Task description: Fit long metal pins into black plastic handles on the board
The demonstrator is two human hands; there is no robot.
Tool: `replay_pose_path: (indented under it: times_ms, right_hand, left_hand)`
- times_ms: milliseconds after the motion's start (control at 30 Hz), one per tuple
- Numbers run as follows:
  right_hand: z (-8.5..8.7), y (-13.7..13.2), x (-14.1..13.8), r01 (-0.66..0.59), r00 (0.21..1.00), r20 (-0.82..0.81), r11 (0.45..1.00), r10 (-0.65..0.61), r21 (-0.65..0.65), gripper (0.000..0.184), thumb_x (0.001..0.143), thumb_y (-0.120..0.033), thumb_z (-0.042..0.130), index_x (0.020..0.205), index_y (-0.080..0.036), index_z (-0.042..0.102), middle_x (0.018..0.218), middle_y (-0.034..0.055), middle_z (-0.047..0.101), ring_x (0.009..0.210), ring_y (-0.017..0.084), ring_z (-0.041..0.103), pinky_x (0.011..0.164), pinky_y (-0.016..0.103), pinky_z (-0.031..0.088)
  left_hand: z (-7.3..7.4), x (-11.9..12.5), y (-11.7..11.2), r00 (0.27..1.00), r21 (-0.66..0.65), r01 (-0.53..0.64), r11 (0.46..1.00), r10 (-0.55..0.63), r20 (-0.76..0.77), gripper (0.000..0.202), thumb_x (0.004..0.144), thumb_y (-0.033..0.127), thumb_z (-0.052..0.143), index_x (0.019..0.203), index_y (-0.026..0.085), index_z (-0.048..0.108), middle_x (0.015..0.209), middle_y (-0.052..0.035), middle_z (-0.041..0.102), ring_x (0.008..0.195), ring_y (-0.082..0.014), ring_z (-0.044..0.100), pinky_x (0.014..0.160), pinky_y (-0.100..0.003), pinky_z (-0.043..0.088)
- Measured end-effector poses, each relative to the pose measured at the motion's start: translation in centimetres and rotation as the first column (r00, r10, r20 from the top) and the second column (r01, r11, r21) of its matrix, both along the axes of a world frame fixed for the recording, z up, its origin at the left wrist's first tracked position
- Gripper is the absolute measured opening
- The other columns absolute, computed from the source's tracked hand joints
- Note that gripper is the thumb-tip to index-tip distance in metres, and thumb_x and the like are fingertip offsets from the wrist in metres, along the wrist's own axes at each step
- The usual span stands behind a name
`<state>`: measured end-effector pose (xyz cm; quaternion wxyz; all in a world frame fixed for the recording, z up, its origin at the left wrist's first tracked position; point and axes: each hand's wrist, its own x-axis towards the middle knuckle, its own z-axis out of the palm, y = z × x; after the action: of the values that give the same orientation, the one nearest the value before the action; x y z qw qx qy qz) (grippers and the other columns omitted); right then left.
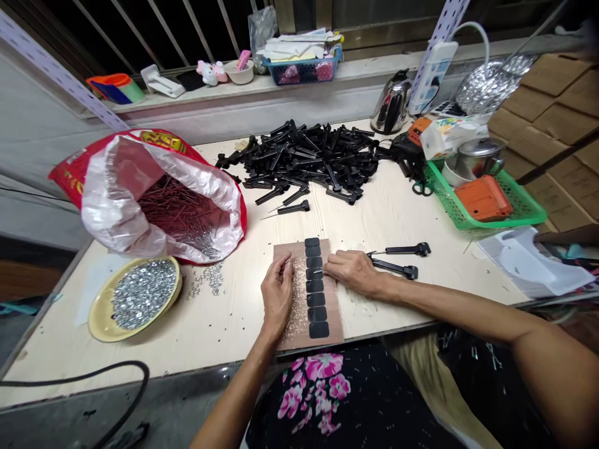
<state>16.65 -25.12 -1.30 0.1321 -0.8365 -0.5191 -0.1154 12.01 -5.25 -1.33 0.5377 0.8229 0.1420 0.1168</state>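
A brown board [294,337] lies at the table's front edge, with a column of black rounded-square pads [317,298] along it and pale crumbs scattered to their left. My right hand [353,272] is closed in a pinch at the board's right side; a short silvery pin [318,271] sticks out from its fingertips over one pad. On the board's left part rests my left hand [277,293], fingers drawn together and curled; whatever they hold is hidden. Two black hinged plastic pieces [397,268] lie just right of my right hand.
Black plastic pieces [313,156] are heaped at the back. A red bag [70,171] of thin metal rods and a yellow bowl [98,318] of small shiny parts stand left. At right are scissors [422,189], a green basket [524,215] and a kettle [392,103].
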Motion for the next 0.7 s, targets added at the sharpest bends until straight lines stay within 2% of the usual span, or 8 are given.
replay_pose_path:
  times_ms: [133,200,300,433,500,567,633,700]
  right_hand:
    - [0.3,-0.7,-1.3,-0.235,0.972,0.005,0.972,0.235,-0.016,0.022,0.094,-0.012,0.041,0.085,-0.019,0.06,0.072,-0.0015,0.057,0.065,0.011,0.046,0.054,0.025,0.03]
    - [0.6,-2.1,-1.0,-0.158,0.987,-0.025,0.987,0.157,-0.023,0.019,0.094,-0.018,0.043,0.088,-0.02,0.061,0.074,-0.0006,0.057,0.068,0.012,0.049,0.057,0.026,0.032]
    - [1.5,-5.1,0.7,0.096,0.991,-0.091,0.995,-0.097,-0.019,0.019,0.094,-0.025,0.045,0.089,-0.021,0.063,0.076,0.0014,0.059,0.068,0.013,0.052,0.06,0.027,0.034]
    - [3.7,-6.7,3.3,0.196,0.98,-0.027,0.98,-0.197,-0.015,0.015,0.09,-0.032,0.052,0.088,-0.023,0.064,0.081,0.004,0.063,0.076,0.017,0.055,0.068,0.031,0.037]
    - [4.6,-5.1,4.8,0.21,0.977,0.027,0.977,-0.211,0.041,0.017,0.09,-0.033,0.052,0.088,-0.022,0.064,0.084,0.005,0.064,0.08,0.019,0.055,0.073,0.034,0.037]
    - [5.0,-1.9,6.8,0.208,0.976,0.046,0.972,-0.215,0.113,0.02,0.093,-0.03,0.048,0.088,-0.02,0.064,0.086,0.0056,0.064,0.081,0.019,0.054,0.075,0.033,0.037]
    - [4.4,2.5,9.3,0.193,0.979,0.028,0.968,-0.2,0.157,0.024,0.095,-0.03,0.043,0.09,-0.018,0.063,0.088,0.0066,0.064,0.082,0.019,0.053,0.074,0.031,0.037]
    - [3.1,6.9,12.0,0.198,0.979,0.012,0.969,-0.202,0.145,0.026,0.096,-0.032,0.04,0.095,-0.019,0.063,0.091,0.0068,0.063,0.085,0.02,0.052,0.072,0.03,0.036]
  left_hand:
    - [0.2,-0.2,0.1,1.0,-0.006,-0.01,1.0,0.01,-0.006,0.034,0.087,0.038,0.051,0.115,0.023,0.062,0.115,-0.0066,0.064,0.102,-0.0208,0.06,0.089,-0.034,0.045]
    - [0.2,-0.3,0.3,1.0,-0.013,-0.002,1.0,0.002,0.003,0.032,0.087,0.037,0.051,0.114,0.023,0.063,0.115,-0.0065,0.065,0.104,-0.0212,0.059,0.091,-0.035,0.044]
    - [0.0,-0.3,0.7,1.0,-0.018,0.01,1.0,-0.01,0.022,0.03,0.087,0.035,0.051,0.112,0.023,0.064,0.113,-0.0067,0.066,0.105,-0.0217,0.059,0.092,-0.036,0.044]
    - [0.0,-0.2,0.6,0.999,-0.028,0.005,1.0,-0.004,0.039,0.028,0.087,0.034,0.052,0.108,0.023,0.065,0.111,-0.0067,0.066,0.105,-0.0221,0.059,0.091,-0.037,0.045]
    - [0.3,-0.4,0.3,0.999,-0.034,0.007,0.999,-0.006,0.04,0.027,0.087,0.033,0.051,0.107,0.023,0.066,0.11,-0.0068,0.066,0.103,-0.0216,0.06,0.088,-0.035,0.046]
    - [0.8,-0.8,0.3,0.999,-0.024,0.022,0.999,-0.021,0.037,0.027,0.088,0.033,0.05,0.108,0.022,0.065,0.106,-0.0066,0.066,0.097,-0.0204,0.061,0.083,-0.033,0.048]
    - [1.4,-1.6,1.1,0.999,0.031,0.024,0.999,-0.025,0.037,0.027,0.089,0.031,0.049,0.108,0.022,0.064,0.101,-0.0061,0.066,0.089,-0.0187,0.062,0.076,-0.031,0.049]
    - [1.7,-2.7,3.1,0.999,0.139,-0.037,0.99,0.031,0.044,0.025,0.089,0.03,0.048,0.107,0.021,0.064,0.097,-0.0058,0.065,0.083,-0.0177,0.061,0.071,-0.03,0.049]
